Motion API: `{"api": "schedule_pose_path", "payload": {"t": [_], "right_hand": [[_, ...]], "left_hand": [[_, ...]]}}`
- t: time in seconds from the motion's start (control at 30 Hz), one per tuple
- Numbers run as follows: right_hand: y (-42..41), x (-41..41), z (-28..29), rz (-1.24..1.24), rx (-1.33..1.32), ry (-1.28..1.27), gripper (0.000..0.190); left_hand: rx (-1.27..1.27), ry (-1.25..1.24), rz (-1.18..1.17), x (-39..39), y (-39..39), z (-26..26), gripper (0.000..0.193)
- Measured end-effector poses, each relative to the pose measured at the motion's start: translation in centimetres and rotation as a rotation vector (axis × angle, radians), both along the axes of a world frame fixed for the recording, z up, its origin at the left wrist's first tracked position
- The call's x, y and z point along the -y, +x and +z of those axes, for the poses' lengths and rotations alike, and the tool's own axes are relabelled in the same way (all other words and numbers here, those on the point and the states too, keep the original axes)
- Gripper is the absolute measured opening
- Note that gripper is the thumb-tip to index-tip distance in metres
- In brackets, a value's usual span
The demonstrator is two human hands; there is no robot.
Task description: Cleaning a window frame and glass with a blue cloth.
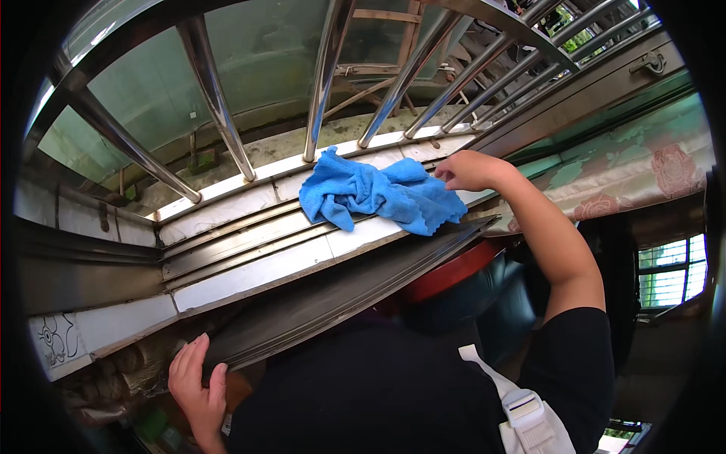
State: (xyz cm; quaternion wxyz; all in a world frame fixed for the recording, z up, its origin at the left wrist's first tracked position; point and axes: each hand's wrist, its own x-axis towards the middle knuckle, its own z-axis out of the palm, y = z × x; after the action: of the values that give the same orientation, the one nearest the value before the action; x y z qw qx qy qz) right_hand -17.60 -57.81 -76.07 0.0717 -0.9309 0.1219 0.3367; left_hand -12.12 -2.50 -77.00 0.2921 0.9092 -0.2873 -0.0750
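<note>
A crumpled blue cloth (371, 193) lies across the metal window track (238, 244) and the white tiled sill (283, 271). My right hand (471, 171) is at the cloth's upper right edge, fingers bent downward; whether they pinch the cloth is not clear. Below the sill, a long dark panel with a ridged edge (340, 295) slants from lower left to upper right, close to my body. At its lower left end is my left hand (198, 371), with the panel's end between the thumb and the fingers.
Shiny metal window bars (326, 79) rise beyond the sill. A floral curtain (629, 170) hangs at the right beside a brown window frame (590, 93) with a latch. Under the panel shows a red rounded object (454, 272). Wooden pieces (408, 34) stand outside.
</note>
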Motion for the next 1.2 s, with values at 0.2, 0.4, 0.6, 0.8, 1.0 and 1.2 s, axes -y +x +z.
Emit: {"api": "schedule_pose_path", "payload": {"t": [0.2,0.4,0.6,0.8,1.0,1.2], "right_hand": [[-0.2,0.7,-1.3,0.078,-0.024,-0.253,0.021],[-1.5,0.7,-2.1,0.047,-0.432,-0.293,0.018],[-2.9,1.7,-3.3,-0.178,-0.168,-0.220,0.024],[-5.3,2.8,-5.4,0.038,0.196,-0.346,0.023],[-2.9,2.4,-4.1,-0.284,-0.276,-0.142,0.036],[-2.9,2.7,-3.5,-0.563,-0.083,0.095,0.035]], "left_hand": [[-0.051,0.008,0.022,0.5,0.3,0.1,0.041],[-0.044,0.030,0.056,0.6,0.1,0.1,0.042],[-0.034,0.033,0.078,0.8,0.0,0.0,0.043],[-0.015,0.031,0.097,0.9,-0.1,-0.2,0.043],[-0.018,0.023,0.100,1.3,-0.3,-0.1,0.042],[0.004,0.044,0.088,1.1,-0.5,-0.3,0.041]]}}
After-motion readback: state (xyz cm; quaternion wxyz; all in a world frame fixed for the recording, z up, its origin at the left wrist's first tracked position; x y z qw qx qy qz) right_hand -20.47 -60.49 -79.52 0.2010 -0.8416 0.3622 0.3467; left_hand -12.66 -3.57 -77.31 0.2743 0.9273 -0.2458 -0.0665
